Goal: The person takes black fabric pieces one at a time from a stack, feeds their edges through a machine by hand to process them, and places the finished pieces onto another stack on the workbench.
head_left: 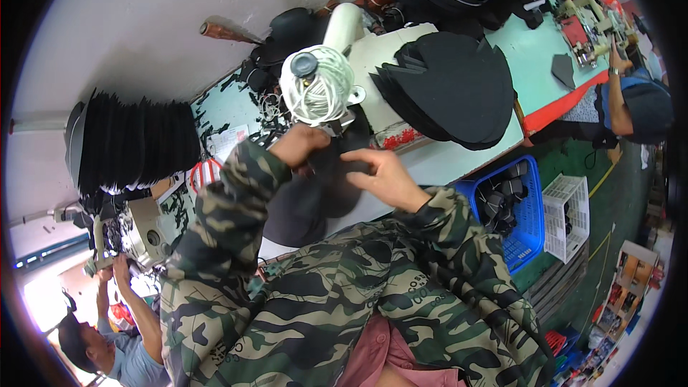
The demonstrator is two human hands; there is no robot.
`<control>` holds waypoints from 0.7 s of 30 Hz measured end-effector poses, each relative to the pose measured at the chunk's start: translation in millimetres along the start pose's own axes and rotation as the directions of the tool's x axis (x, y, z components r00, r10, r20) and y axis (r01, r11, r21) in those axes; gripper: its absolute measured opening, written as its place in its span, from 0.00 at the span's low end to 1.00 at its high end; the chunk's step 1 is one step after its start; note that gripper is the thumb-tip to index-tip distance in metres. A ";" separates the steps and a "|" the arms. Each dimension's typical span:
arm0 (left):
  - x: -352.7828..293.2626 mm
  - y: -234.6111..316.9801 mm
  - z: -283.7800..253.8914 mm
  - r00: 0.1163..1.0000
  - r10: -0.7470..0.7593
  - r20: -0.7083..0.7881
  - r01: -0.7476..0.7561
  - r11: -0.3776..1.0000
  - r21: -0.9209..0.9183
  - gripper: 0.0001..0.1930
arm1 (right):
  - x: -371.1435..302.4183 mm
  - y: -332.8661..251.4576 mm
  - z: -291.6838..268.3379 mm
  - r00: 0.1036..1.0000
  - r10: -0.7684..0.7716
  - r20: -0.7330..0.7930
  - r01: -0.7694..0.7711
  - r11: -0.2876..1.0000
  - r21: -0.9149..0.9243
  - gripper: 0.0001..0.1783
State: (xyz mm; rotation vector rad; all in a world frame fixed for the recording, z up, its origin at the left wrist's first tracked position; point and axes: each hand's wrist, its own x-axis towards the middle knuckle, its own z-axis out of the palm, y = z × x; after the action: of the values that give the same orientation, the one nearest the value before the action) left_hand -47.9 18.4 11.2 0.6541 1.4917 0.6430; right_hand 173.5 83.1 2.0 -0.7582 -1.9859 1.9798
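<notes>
A black piece (328, 172) is lying between the left hand (299, 145), apparently pinching it, and the right hand (387, 178), resting spread fingers against it, a machine (369, 57) standing beyond. Feeding seems in hand, next calling for steady guiding.

Worktop (473, 158), left end, as you sit: tall row of black sheets (136, 143) on edge, close to the wall. Just right of it, red-handled scissors (204, 174), a printed paper (228, 140), black scraps (208, 109) strewn about. Past the far edge, a brown handle (229, 32) slants up by the wall.

To your right, on the red-edged worktop (530, 46): one dark cut piece (563, 70) near its front edge; red-and-cream machine (582, 29) beyond, co-worker (641, 111) alongside. Below your worktop's right corner: blue crate (532, 236) holding black parts (502, 201), white basket (582, 208) just beside. Second co-worker (132, 358) far left.
</notes>
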 end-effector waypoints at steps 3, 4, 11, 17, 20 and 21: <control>-5.5 -9.2 20.9 0.970 0.219 -0.105 -0.195 0.960 0.199 0.14 | 1.4 -15.1 -28.4 0.974 -0.218 -0.062 0.171 0.887 -0.429 0.14; -15.1 -0.7 27.1 0.985 0.155 -0.071 -0.136 0.967 0.218 0.14 | -5.4 -24.4 -36.6 0.975 -0.213 -0.066 0.160 0.874 -0.459 0.12; -51.2 -16.8 35.4 0.983 0.159 0.090 -0.164 0.985 0.048 0.25 | -61.5 -68.3 -67.0 0.911 -0.236 -0.338 0.115 0.933 -0.340 0.12; -29.4 -13.5 24.9 0.999 0.000 -0.038 0.003 0.997 0.075 0.16 | -51.4 -45.6 -38.4 0.849 -0.347 -0.398 0.115 0.858 -0.501 0.16; -21.0 -1.9 13.7 0.986 0.039 -0.163 -0.003 0.977 0.213 0.14 | -29.4 -44.9 -18.6 0.852 -0.389 -0.351 0.210 0.867 -0.453 0.19; -22.0 3.3 12.8 0.981 0.037 -0.191 0.020 0.958 0.287 0.14 | -23.6 -48.7 -19.0 0.852 -0.389 -0.351 0.212 0.868 -0.448 0.19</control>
State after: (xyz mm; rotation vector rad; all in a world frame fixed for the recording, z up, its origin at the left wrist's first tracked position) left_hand -34.7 4.4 28.2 0.8394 1.7865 0.5113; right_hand 193.7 89.8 55.2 -0.8120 -2.0797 1.1176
